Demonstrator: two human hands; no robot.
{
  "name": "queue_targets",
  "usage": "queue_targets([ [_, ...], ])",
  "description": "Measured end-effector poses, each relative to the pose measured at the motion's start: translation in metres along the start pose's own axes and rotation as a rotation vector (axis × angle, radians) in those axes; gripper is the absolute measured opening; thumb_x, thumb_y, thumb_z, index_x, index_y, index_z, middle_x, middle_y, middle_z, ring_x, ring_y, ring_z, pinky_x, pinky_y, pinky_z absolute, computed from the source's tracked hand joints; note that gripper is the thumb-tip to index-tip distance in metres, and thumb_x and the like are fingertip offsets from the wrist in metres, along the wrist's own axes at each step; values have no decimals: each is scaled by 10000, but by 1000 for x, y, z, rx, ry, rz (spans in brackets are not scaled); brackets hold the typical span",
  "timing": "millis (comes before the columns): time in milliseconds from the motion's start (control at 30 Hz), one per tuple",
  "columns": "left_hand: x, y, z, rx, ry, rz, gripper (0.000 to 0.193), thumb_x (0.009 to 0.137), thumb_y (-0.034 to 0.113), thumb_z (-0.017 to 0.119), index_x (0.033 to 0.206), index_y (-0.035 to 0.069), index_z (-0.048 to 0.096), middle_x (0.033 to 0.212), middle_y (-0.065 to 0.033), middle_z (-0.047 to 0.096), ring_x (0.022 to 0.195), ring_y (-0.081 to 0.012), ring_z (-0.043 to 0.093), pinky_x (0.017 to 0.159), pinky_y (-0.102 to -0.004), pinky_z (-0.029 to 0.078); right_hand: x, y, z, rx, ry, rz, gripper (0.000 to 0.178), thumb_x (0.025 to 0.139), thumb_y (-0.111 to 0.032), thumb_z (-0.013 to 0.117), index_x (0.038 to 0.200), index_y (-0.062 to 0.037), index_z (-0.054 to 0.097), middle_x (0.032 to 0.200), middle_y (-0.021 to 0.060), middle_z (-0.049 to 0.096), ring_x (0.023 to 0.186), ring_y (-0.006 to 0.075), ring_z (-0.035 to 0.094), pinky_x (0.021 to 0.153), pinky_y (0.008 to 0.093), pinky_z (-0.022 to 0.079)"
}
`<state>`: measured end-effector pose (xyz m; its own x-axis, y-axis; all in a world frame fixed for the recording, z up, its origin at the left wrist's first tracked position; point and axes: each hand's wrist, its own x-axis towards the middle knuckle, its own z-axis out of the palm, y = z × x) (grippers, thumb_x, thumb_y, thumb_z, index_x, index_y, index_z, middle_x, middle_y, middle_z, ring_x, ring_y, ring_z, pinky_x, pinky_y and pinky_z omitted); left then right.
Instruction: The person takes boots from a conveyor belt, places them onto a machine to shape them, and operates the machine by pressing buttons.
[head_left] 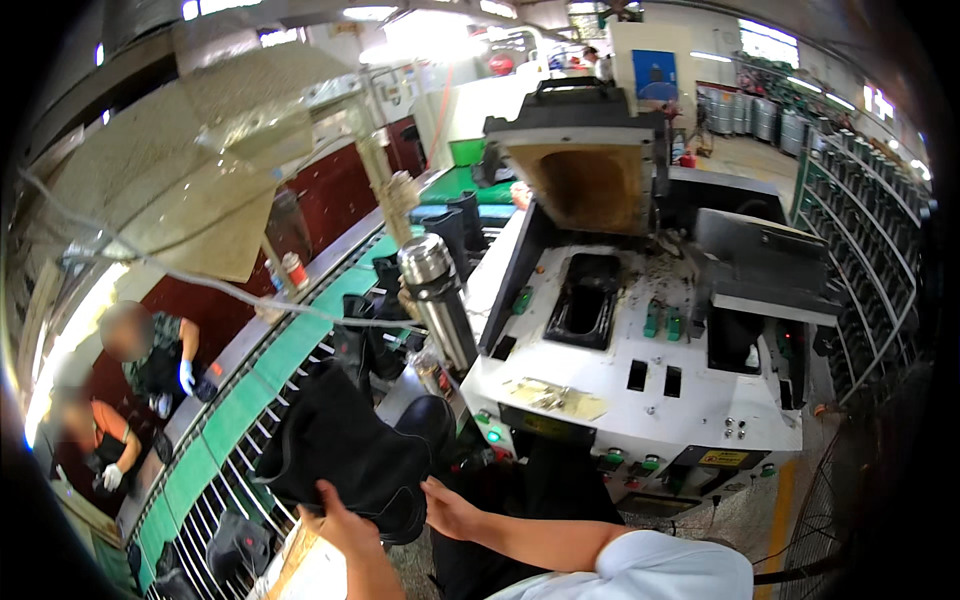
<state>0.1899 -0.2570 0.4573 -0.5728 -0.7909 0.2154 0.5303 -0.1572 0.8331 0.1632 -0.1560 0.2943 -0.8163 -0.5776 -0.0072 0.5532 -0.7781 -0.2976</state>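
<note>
A tall black boot (345, 440) lies tilted between my hands, its wide shaft to the left and its rounded heel end toward the lower right. My left hand (343, 528) grips it from below, the thumb against its near side. At the heel end, my right hand (453, 510) has its fingers pressed to the boot's edge, some of them hidden. Just beyond, a smooth black toe (428, 420) shows; I cannot tell whether it belongs to the same boot.
A white machine (560, 400) with a raised lid (580, 180) stands ahead to the right. A steel flask (435, 290) is beside it. Left runs a green conveyor (260, 375) with black boots; two gloved people work beyond. A boot rack (860, 230) stands far right.
</note>
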Motion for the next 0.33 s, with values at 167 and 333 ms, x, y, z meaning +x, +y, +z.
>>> queue_targets([
  [167, -12, 56, 77, -356, -250, -87, 492, 931, 305, 576, 1293, -13, 478, 1281, -179, 536, 1118, -331, 573, 925, -453, 505, 28, -64, 42, 77, -130, -200, 781, 817, -435, 680, 1402, -26, 365, 1355, 181, 497, 1245, 304, 496, 1088, 429, 354],
  [333, -4, 13, 120, -458, -319, -317, 525, 921, 322, 578, 1340, 28, 463, 1322, -111, 530, 1200, -323, 516, 1025, -455, 422, 21, -143, 59, -67, -311, -496, 894, 783, -458, 686, 1400, 69, 309, 1398, 234, 430, 1270, 331, 468, 1105, 445, 329],
])
